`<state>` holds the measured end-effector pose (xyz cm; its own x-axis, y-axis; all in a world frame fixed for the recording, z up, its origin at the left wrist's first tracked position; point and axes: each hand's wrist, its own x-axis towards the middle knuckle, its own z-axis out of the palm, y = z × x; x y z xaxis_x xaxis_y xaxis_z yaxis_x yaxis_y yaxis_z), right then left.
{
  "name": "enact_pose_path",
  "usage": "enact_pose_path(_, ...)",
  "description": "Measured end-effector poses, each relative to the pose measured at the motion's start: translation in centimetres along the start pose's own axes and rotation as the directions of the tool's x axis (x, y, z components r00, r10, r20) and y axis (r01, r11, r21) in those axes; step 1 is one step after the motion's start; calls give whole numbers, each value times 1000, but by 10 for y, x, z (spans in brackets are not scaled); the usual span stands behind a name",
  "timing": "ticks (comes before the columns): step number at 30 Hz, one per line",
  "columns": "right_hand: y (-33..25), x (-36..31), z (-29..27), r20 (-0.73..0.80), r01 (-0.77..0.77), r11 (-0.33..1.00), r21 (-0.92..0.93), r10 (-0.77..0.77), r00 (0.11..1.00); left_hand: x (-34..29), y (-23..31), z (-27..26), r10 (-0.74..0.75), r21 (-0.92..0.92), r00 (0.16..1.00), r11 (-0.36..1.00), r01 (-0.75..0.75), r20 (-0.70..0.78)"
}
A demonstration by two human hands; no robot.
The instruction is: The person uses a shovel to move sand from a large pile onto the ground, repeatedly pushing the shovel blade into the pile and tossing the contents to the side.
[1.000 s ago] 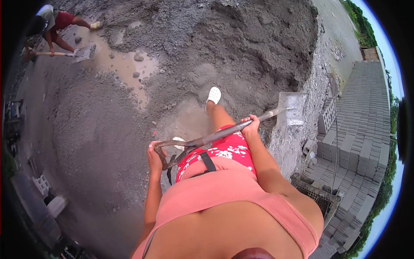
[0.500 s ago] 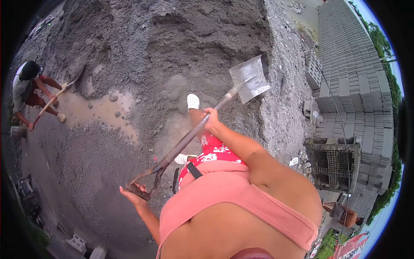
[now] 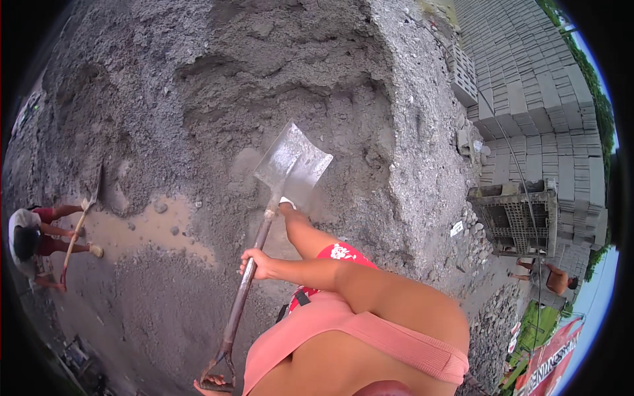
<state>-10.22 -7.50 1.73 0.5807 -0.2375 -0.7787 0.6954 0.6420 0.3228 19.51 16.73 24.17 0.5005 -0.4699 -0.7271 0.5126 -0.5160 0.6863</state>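
A long-shafted shovel (image 3: 239,303) slants up in front of me, its square metal blade (image 3: 294,162) raised and bare of any load, with wet shine on it. Around the middle of the shaft my right hand (image 3: 259,264) is closed. My left hand (image 3: 212,384) is at the D-shaped end handle by the lower edge, fingers around the grip and partly hidden by it. Beyond the blade rises a dug-out bank of grey sand (image 3: 284,86). One white clog (image 3: 285,200) shows partly behind the blade.
At left another person (image 3: 30,241) bends with a shovel beside a muddy puddle (image 3: 145,228). Stacked grey blocks (image 3: 541,99) and a block mould-like frame (image 3: 515,218) stand at right. A second person (image 3: 555,280) is far right, above a red banner (image 3: 551,363).
The shovel has swung left and turned more upright, its blade moving left and down in view. Both hands moved with it. The other person at left has bent lower.
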Motion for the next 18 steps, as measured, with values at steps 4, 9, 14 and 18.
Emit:
enact_pose_path(4,-14,24,19,-60,-100,995,13,100,993,8,24,96,-50,68,978,996,65,-205)
enact_pose_path(9,-84,20,44,-152,-83,997,8,83,985,30,32,178,-109,77,939,987,141,-327)
enact_pose_path(14,-177,1,86,-237,34,995,-93,-56,970,57,41,243,-182,8,935,981,193,-304)
enact_pose_path(18,-396,-23,183,-43,228,959,-171,-238,970,129,14,355,-242,-169,970,956,239,5)
